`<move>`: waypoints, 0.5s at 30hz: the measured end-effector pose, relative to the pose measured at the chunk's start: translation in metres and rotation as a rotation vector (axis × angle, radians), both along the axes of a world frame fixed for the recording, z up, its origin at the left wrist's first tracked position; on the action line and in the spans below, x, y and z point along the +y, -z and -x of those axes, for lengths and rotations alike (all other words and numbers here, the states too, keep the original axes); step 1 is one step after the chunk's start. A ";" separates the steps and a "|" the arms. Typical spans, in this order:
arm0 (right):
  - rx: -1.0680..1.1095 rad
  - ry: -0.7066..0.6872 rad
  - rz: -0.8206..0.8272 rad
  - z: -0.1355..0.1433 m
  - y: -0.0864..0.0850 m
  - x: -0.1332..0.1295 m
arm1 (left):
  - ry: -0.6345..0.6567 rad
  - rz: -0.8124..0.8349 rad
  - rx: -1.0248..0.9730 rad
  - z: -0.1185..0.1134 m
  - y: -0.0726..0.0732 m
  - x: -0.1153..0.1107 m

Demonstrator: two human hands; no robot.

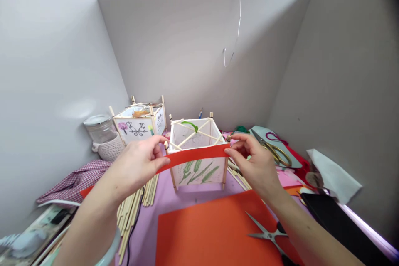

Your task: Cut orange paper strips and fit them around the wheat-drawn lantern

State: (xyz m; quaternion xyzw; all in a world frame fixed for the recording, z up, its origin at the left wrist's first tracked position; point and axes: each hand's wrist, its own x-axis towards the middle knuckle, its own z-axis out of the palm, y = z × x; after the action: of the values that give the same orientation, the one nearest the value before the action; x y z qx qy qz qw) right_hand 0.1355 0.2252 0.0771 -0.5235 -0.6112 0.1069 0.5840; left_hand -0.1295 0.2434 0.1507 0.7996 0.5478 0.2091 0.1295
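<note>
Holding a red paper strip (pixel 196 154) by both ends, stretched with a slight bow across the upper front of a stick-framed paper box (pixel 199 174). Gripping near one end with the left hand (pixel 140 156), thumb on the front face, fingers mostly closed on the strip and close to the box's near left post. Gripping the other end with the right hand (pixel 254 158), likewise with thumb in front and fingers nearly closed, beside the near right post. Upright on the purple worktop (pixel 168 199), directly between both hands: the same box, with green leaf shapes on the front panel and thin crossed sticks over the open top, tied with a green twist (pixel 195 128) where crossing. Below, nearer the body: a large red sheet (pixel 199 237), with black-handled scissors (pixel 266 235) lying open over its right side. To the left: loose wooden sticks (pixel 127 212), a checked cloth (pixel 75 181) and a jar (pixel 99 131). Behind, to the left: a second framed box (pixel 137 131) with bird drawings. To the right: gold-handled scissors (pixel 279 153).
</note>
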 end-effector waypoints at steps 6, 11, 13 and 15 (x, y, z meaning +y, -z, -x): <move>0.055 -0.014 0.035 0.002 -0.001 0.002 | -0.025 -0.008 0.032 0.002 0.002 0.004; 0.084 -0.014 0.038 0.002 -0.002 0.003 | -0.030 0.006 0.025 0.003 0.003 0.005; 0.087 -0.006 0.042 0.002 -0.001 0.003 | -0.032 0.014 0.023 0.003 0.003 0.006; 0.091 -0.002 0.052 0.003 0.000 0.004 | -0.035 0.023 0.023 0.003 0.004 0.006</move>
State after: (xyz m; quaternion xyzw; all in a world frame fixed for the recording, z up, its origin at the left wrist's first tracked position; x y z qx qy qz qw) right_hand 0.1329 0.2290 0.0771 -0.5324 -0.5814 0.1472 0.5974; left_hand -0.1325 0.2497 0.1468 0.7907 0.5657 0.1958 0.1284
